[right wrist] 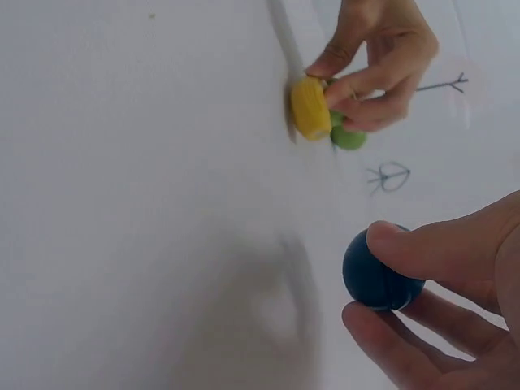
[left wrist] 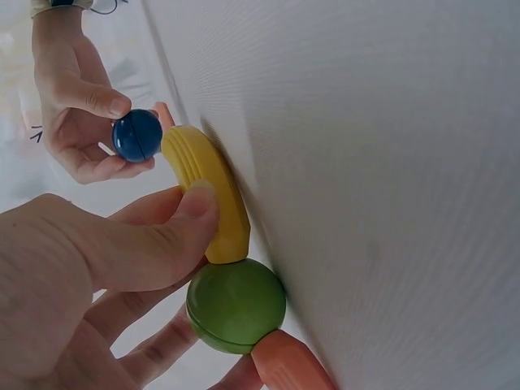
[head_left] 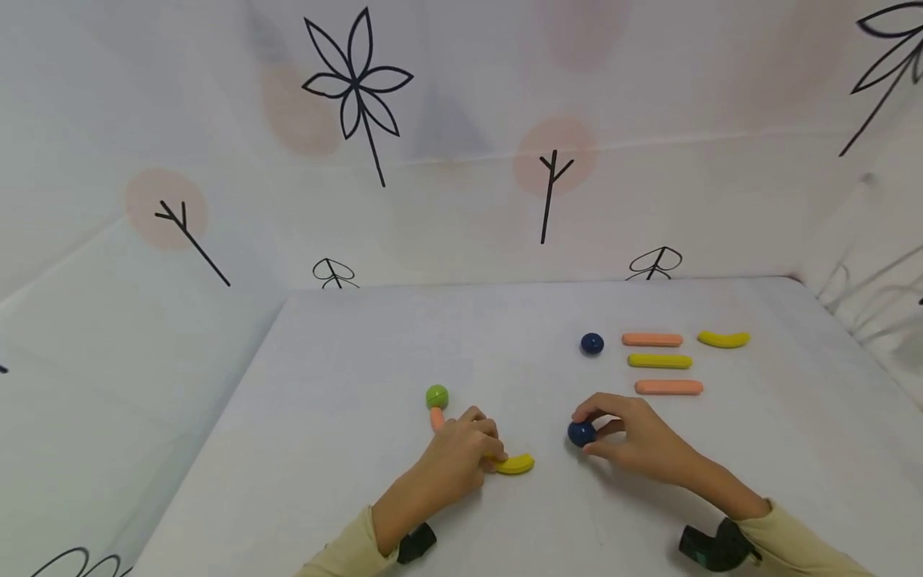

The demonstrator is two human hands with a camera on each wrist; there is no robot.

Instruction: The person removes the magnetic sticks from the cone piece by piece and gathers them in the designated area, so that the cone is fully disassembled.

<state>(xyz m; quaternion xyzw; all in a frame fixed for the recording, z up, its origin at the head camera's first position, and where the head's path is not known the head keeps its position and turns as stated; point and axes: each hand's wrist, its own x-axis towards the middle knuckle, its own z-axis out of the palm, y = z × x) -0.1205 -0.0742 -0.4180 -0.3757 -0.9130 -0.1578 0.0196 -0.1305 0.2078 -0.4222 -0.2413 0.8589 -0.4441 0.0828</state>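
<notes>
My left hand [head_left: 456, 455] pinches a yellow curved piece [left wrist: 213, 195] between thumb and fingers, low over the white table. In the left wrist view, a green ball [left wrist: 237, 305] touches the near end of that piece, and an orange stick [left wrist: 291, 364] meets the ball's other side. The head view shows a green ball [head_left: 437, 397] at the far end of an orange stick [head_left: 437, 419]; the middle of this chain is hidden behind the left hand. To the right, my right hand [head_left: 634, 441] holds a dark blue ball [right wrist: 375, 272] by thumb and fingertips, apart from the yellow piece.
Behind the right hand lie another dark blue ball [head_left: 592, 344], two orange sticks [head_left: 652, 340], a straight yellow stick [head_left: 659, 361] and a yellow curved piece [head_left: 724, 340]. A patterned white cloth [head_left: 461, 208] hangs behind the white table [head_left: 346, 344].
</notes>
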